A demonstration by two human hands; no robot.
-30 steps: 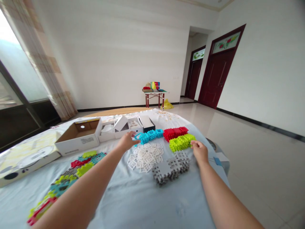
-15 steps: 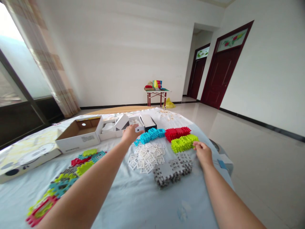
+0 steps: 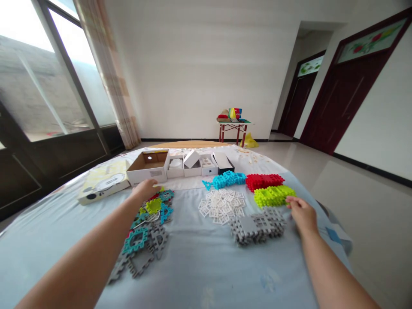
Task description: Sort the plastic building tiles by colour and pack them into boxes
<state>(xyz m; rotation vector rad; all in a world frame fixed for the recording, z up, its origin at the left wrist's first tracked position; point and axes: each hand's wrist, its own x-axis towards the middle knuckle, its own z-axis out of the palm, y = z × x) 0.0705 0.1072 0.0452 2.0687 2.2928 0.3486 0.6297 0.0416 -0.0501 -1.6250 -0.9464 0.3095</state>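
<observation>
My left hand [image 3: 145, 189] is at the far end of a mixed pile of interlocking plastic tiles [image 3: 153, 206], its fingers stretched out near a small lime piece. Teal, lime, red and grey tiles lie in this pile, partly behind my left forearm. At the right end of a lime green row of tiles [image 3: 273, 195] is my right hand [image 3: 302, 212], fingers curled and fingertips against the tiles. Red tiles [image 3: 264, 182] and blue tiles [image 3: 229, 179] stand in rows behind. Grey tiles [image 3: 257, 227] are stacked nearer me, beside a heap of white square window-like pieces [image 3: 222, 206].
An open cardboard box [image 3: 146, 175] and several small white boxes [image 3: 192, 165] line the back. At the left lies a flat yellow-and-white box [image 3: 103, 182]. A blue cloth [image 3: 199, 266] covers the round table. Beyond it, a small table [image 3: 233, 122] stands by the wall.
My left hand has moved left, from beside the blue tiles to the mixed pile. My right hand stays at the lime green row. The view has turned left.
</observation>
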